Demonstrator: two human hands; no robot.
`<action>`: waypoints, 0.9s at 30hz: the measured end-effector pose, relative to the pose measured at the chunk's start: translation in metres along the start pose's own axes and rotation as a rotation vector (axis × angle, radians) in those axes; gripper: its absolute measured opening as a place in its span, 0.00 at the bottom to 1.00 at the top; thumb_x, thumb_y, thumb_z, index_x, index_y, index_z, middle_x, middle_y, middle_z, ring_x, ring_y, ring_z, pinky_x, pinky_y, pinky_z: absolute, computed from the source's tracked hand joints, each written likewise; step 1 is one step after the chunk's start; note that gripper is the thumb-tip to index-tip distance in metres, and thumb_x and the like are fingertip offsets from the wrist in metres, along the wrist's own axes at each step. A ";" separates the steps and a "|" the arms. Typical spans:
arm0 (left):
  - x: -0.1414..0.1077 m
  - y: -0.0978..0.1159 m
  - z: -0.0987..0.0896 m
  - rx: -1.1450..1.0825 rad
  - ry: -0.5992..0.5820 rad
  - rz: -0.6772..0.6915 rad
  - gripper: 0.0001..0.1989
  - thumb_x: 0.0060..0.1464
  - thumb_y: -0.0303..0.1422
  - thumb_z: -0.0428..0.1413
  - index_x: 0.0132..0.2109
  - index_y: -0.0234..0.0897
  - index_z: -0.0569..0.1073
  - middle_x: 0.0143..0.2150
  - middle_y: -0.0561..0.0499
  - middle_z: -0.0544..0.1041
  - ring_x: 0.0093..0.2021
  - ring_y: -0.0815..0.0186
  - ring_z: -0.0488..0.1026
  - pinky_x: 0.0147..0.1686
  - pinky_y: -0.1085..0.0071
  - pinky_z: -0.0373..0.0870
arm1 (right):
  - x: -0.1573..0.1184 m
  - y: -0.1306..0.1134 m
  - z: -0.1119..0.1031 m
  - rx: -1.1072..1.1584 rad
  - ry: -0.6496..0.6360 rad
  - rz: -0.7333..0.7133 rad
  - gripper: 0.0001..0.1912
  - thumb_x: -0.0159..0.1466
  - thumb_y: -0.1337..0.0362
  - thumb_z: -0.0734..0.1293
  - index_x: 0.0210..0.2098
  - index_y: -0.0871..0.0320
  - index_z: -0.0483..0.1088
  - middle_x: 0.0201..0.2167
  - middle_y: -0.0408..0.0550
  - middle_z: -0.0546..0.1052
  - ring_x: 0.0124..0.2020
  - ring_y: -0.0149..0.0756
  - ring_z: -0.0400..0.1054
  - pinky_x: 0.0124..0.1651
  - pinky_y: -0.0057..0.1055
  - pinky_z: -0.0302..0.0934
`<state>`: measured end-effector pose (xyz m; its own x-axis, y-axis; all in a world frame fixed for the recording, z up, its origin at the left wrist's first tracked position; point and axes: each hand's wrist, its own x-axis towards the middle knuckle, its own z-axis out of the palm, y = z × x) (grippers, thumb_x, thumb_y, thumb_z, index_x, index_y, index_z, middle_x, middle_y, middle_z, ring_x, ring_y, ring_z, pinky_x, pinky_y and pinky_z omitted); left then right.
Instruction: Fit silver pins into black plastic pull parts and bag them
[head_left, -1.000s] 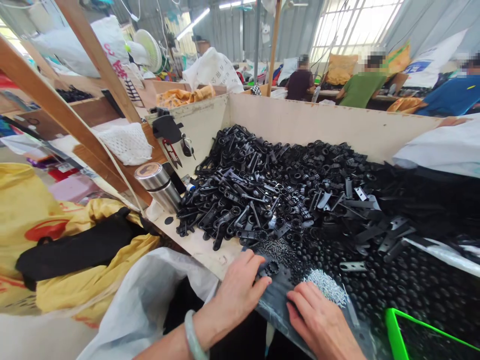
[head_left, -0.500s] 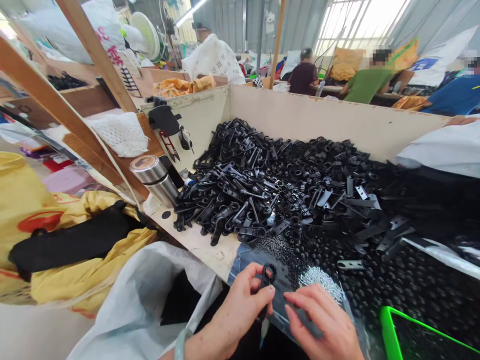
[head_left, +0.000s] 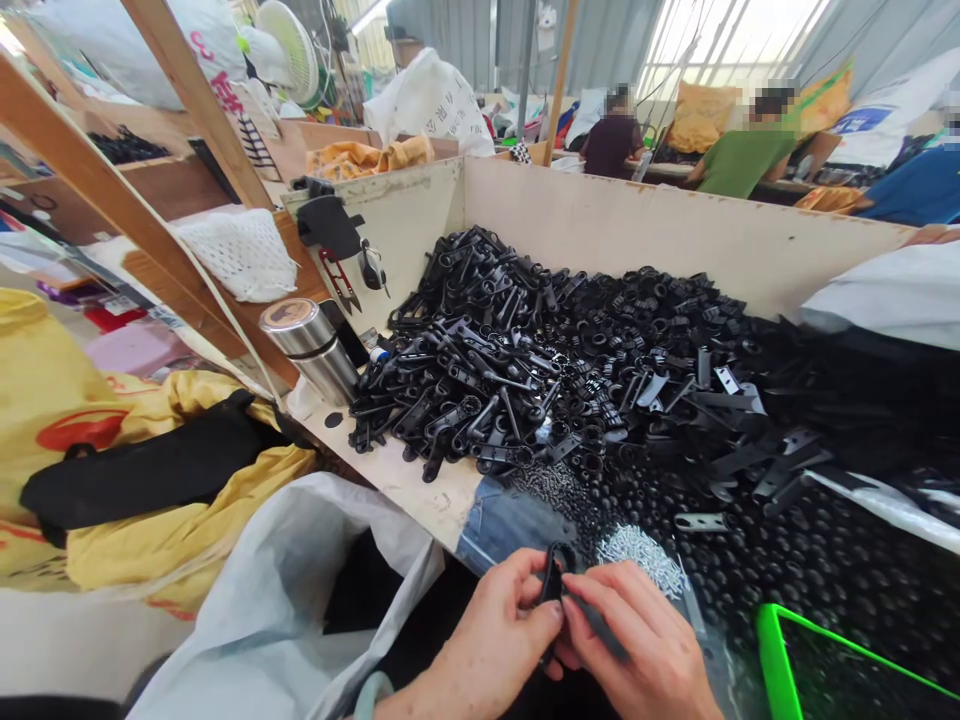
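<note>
My left hand [head_left: 517, 612] is closed around a black plastic part with a ring-shaped end [head_left: 556, 568], which is held tilted up. The fingertips of my right hand [head_left: 637, 625] are pinched together against the side of this part, just below its ring. Whatever they hold, if anything, is too small and hidden to make out. Just beyond my right hand lies a pile of small silver screws [head_left: 641, 558] on a blue cloth [head_left: 499, 525]. A heap of similar black parts [head_left: 457, 375] lies further back to the left.
Small black balls [head_left: 780, 560] spread across the right side, near a green-rimmed tray [head_left: 780, 660]. A steel flask [head_left: 319, 355] stands at the left edge. A white sack [head_left: 247, 590] gapes at front left. Wooden walls [head_left: 600, 215] enclose the back, and people sit beyond them.
My right hand has moved left, and its fingertips now meet the black part. My left hand has shifted slightly right and down, turning the ring more edge-on.
</note>
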<state>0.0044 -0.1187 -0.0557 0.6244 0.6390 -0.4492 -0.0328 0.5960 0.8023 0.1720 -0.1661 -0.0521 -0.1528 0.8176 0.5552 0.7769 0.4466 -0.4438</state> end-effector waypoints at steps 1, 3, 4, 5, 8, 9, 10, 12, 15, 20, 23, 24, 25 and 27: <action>0.000 -0.002 0.001 0.019 0.009 -0.006 0.13 0.56 0.32 0.57 0.49 0.34 0.70 0.33 0.50 0.79 0.28 0.68 0.76 0.29 0.73 0.71 | -0.001 0.001 0.000 -0.005 -0.006 -0.003 0.06 0.70 0.70 0.65 0.45 0.59 0.73 0.33 0.48 0.77 0.32 0.31 0.73 0.34 0.26 0.70; 0.001 -0.004 0.002 0.050 0.035 -0.017 0.14 0.56 0.32 0.57 0.49 0.34 0.70 0.33 0.50 0.79 0.27 0.68 0.76 0.29 0.73 0.72 | -0.004 0.001 0.001 -0.022 -0.028 -0.012 0.07 0.70 0.69 0.64 0.45 0.59 0.74 0.33 0.48 0.77 0.32 0.32 0.73 0.35 0.27 0.71; 0.001 -0.004 0.002 0.063 0.050 -0.022 0.14 0.56 0.32 0.57 0.49 0.34 0.70 0.33 0.50 0.79 0.27 0.69 0.76 0.28 0.73 0.72 | -0.005 0.002 0.001 -0.031 -0.039 -0.019 0.08 0.70 0.69 0.64 0.46 0.59 0.74 0.33 0.48 0.77 0.32 0.32 0.73 0.35 0.27 0.71; 0.001 -0.004 0.002 0.072 0.062 -0.029 0.14 0.56 0.32 0.57 0.49 0.34 0.70 0.33 0.50 0.80 0.26 0.69 0.76 0.28 0.73 0.73 | -0.006 0.002 0.000 -0.042 -0.047 -0.030 0.09 0.70 0.69 0.64 0.47 0.60 0.74 0.34 0.49 0.77 0.32 0.32 0.73 0.36 0.28 0.71; 0.001 -0.003 0.002 0.095 0.083 -0.046 0.14 0.56 0.32 0.56 0.49 0.33 0.70 0.34 0.49 0.80 0.26 0.69 0.76 0.28 0.72 0.73 | -0.007 0.003 -0.001 -0.100 -0.061 -0.087 0.11 0.71 0.71 0.62 0.49 0.61 0.75 0.34 0.49 0.79 0.33 0.32 0.74 0.39 0.28 0.72; 0.001 -0.003 0.001 0.100 0.087 -0.048 0.14 0.56 0.32 0.56 0.49 0.33 0.69 0.34 0.48 0.80 0.26 0.69 0.76 0.27 0.73 0.73 | -0.006 0.004 -0.001 -0.128 -0.070 -0.121 0.12 0.71 0.71 0.61 0.48 0.60 0.75 0.35 0.49 0.79 0.33 0.32 0.75 0.40 0.28 0.72; 0.001 -0.003 0.001 0.107 0.093 -0.048 0.14 0.56 0.32 0.56 0.49 0.33 0.69 0.35 0.48 0.80 0.26 0.69 0.76 0.27 0.73 0.73 | -0.006 0.004 -0.001 -0.158 -0.078 -0.162 0.13 0.71 0.72 0.60 0.48 0.60 0.76 0.35 0.48 0.80 0.33 0.32 0.76 0.41 0.28 0.72; 0.001 -0.004 0.000 0.114 0.101 -0.051 0.14 0.55 0.32 0.56 0.49 0.33 0.69 0.35 0.48 0.80 0.26 0.69 0.76 0.27 0.73 0.73 | -0.005 0.003 -0.002 -0.208 -0.087 -0.221 0.15 0.72 0.73 0.58 0.45 0.58 0.76 0.35 0.46 0.82 0.34 0.32 0.77 0.44 0.29 0.72; 0.001 -0.005 -0.001 0.122 0.101 -0.061 0.14 0.55 0.31 0.56 0.48 0.34 0.70 0.35 0.49 0.80 0.26 0.68 0.76 0.26 0.73 0.72 | -0.005 0.002 -0.001 -0.219 -0.088 -0.223 0.18 0.74 0.74 0.55 0.44 0.60 0.76 0.36 0.45 0.82 0.36 0.31 0.78 0.47 0.29 0.71; 0.003 -0.009 -0.001 0.158 0.122 -0.052 0.12 0.55 0.30 0.55 0.47 0.34 0.70 0.35 0.49 0.79 0.26 0.69 0.77 0.25 0.74 0.71 | -0.010 0.002 0.003 -0.132 -0.096 -0.147 0.16 0.74 0.73 0.55 0.44 0.63 0.75 0.33 0.49 0.81 0.33 0.29 0.76 0.40 0.23 0.71; 0.005 -0.013 -0.001 0.174 0.148 -0.065 0.12 0.55 0.28 0.54 0.47 0.34 0.70 0.36 0.49 0.80 0.25 0.69 0.76 0.24 0.75 0.71 | -0.015 0.006 0.007 -0.114 -0.113 -0.123 0.16 0.74 0.73 0.55 0.45 0.63 0.75 0.32 0.49 0.80 0.33 0.29 0.76 0.40 0.22 0.71; 0.006 -0.015 -0.001 0.180 0.158 -0.072 0.12 0.55 0.28 0.54 0.47 0.35 0.70 0.36 0.48 0.80 0.25 0.69 0.76 0.24 0.75 0.71 | -0.017 0.008 0.008 -0.122 -0.119 -0.121 0.16 0.74 0.73 0.55 0.46 0.63 0.74 0.33 0.49 0.80 0.33 0.29 0.76 0.41 0.22 0.71; 0.007 -0.018 -0.001 0.188 0.166 -0.077 0.12 0.55 0.28 0.54 0.48 0.35 0.70 0.36 0.48 0.80 0.24 0.69 0.76 0.24 0.75 0.71 | -0.018 0.009 0.009 -0.129 -0.125 -0.124 0.16 0.74 0.72 0.55 0.47 0.63 0.74 0.33 0.49 0.80 0.33 0.29 0.76 0.41 0.22 0.71; 0.009 -0.022 -0.001 0.207 0.174 -0.075 0.13 0.55 0.28 0.54 0.48 0.35 0.69 0.36 0.48 0.81 0.24 0.69 0.76 0.23 0.75 0.71 | -0.020 0.011 0.011 -0.134 -0.137 -0.124 0.17 0.75 0.72 0.54 0.46 0.62 0.74 0.33 0.48 0.80 0.33 0.29 0.76 0.41 0.21 0.70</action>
<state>0.0095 -0.1259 -0.0780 0.4750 0.6812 -0.5571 0.1802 0.5443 0.8193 0.1772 -0.1737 -0.0763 -0.3268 0.8053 0.4947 0.8197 0.5020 -0.2757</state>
